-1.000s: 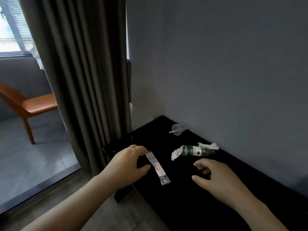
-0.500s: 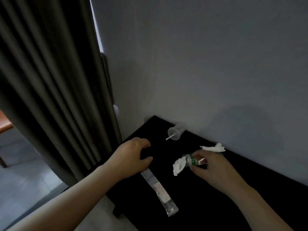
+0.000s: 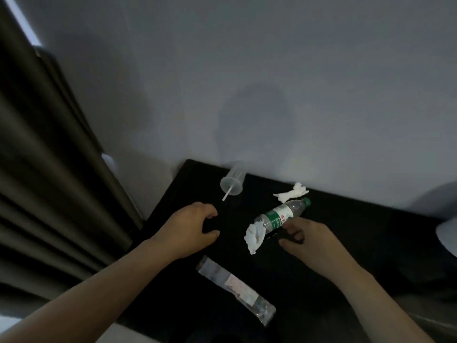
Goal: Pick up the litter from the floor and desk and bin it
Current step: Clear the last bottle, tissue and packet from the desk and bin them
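Litter lies on a black desk (image 3: 358, 243) against the wall. A clear plastic bottle (image 3: 282, 216) with a green label lies tilted, with a crumpled white tissue (image 3: 254, 237) at its base. My right hand (image 3: 309, 240) is just beside the bottle; its loosely curled fingertips touch the near side and do not wrap round it. My left hand (image 3: 190, 229) hovers over the desk's left part, fingers loosely curled, holding nothing. A long transparent wrapper (image 3: 235, 288) lies near the front edge, below my left hand. A clear cup with a straw (image 3: 232, 184) lies on its side by the wall. A second tissue (image 3: 291, 193) sits behind the bottle.
A dark curtain (image 3: 49, 194) hangs at the left, close to the desk's left end. A grey wall (image 3: 272, 95) backs the desk. A pale rounded object (image 3: 447, 235) shows at the right edge.
My left hand has let go of the wrapper, which now lies nearer the front edge. My right hand reached to the bottle, covered part of it, and now sits just beside it. The view tilted down and right.
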Action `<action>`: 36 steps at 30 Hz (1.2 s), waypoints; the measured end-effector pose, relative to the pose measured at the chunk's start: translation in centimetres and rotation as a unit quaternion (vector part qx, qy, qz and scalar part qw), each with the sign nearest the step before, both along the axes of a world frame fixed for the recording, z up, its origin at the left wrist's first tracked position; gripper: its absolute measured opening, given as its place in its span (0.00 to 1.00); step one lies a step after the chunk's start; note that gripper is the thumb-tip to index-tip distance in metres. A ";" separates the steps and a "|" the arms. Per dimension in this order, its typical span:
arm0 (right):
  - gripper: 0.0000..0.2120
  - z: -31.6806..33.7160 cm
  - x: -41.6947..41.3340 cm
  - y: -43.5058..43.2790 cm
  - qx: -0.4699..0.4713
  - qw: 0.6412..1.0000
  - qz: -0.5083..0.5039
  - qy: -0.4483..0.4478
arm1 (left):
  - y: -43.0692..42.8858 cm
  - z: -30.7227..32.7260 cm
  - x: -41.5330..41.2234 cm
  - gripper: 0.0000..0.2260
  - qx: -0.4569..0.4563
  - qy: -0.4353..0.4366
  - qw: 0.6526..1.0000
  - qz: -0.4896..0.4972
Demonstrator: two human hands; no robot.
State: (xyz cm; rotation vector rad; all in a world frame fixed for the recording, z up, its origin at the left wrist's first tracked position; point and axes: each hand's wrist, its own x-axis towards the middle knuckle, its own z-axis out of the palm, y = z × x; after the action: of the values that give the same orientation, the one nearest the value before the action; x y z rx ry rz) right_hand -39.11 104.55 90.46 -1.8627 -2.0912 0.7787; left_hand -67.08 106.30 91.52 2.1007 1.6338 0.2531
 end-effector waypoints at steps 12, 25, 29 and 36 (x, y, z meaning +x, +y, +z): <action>0.17 -5.6 -2.5 -3.7 -0.081 0.983 -0.162 0.008 | 3.6 -9.3 -0.9 0.18 -0.138 0.032 0.980 -0.143; 0.16 -10.9 0.3 -3.8 -0.126 0.976 -0.179 0.022 | 1.1 -18.2 4.4 0.26 -0.171 0.130 0.951 -0.223; 0.16 -11.8 1.1 -3.6 -0.137 0.975 -0.173 0.028 | 1.0 -20.0 5.6 0.30 -0.173 0.139 0.944 -0.245; 0.16 -12.3 1.7 -3.1 -0.139 0.976 -0.164 0.030 | 0.5 -21.4 6.2 0.24 -0.129 0.181 0.942 -0.252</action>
State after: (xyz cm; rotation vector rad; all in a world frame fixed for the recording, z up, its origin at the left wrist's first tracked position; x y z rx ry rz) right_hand -37.38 101.47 78.15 -2.2195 -1.6424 1.0672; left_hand -60.92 106.80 70.10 2.3536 1.1559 -0.5121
